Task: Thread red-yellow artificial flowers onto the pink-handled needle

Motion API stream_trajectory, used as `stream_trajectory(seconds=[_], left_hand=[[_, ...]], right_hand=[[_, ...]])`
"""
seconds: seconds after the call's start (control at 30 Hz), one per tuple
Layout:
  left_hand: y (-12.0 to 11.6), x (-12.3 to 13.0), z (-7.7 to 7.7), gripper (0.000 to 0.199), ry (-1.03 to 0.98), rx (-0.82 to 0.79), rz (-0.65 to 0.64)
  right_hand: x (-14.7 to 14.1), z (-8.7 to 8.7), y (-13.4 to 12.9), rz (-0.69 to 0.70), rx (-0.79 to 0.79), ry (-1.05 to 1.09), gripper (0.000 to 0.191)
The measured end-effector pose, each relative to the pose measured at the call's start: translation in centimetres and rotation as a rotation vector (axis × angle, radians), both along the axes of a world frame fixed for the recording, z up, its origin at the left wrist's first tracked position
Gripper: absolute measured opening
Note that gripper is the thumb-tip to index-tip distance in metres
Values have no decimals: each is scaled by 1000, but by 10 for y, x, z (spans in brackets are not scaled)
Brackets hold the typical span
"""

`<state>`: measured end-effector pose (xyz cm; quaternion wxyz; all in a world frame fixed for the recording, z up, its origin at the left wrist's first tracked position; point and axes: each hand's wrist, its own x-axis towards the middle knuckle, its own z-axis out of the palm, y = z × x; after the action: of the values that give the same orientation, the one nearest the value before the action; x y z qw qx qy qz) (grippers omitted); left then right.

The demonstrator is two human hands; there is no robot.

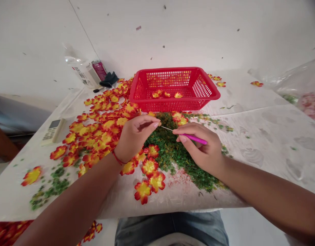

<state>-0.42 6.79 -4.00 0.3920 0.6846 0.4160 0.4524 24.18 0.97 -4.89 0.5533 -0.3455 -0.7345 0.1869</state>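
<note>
My right hand [201, 145] holds a purple-handled tool [194, 138] with a thin metal shaft that points left. The shaft's tip meets the fingertips of my left hand [137, 135], which are pinched together; what they grip is too small to make out. Under and between both hands lies a heap of green artificial foliage [173, 147]. Many red and yellow fabric flowers [101, 131] are spread to the left of it, and several lie in front, near my left wrist, which wears a red string.
Behind the hands stands a red plastic basket [175, 104] with a few flowers inside. A remote control [53, 131], a bottle [80, 71], a can [99, 70] and a dark cloth [109, 79] are at the left. A plastic bag [298, 82] sits far right.
</note>
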Motion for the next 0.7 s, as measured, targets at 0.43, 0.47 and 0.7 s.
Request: stream_trajectory(seconds=[0.43, 0.47, 0.7], left_hand=[[-1, 2, -3, 22, -299, -348, -123], [-1, 2, -2, 20, -332, -365, -133], [-3, 5, 1, 24, -428, -458, -191]], right_hand=[[0, 2, -1, -1, 17, -3, 24], [0, 3, -1, 2, 21, -2, 25], [-1, 4, 0, 44, 40, -9, 28]])
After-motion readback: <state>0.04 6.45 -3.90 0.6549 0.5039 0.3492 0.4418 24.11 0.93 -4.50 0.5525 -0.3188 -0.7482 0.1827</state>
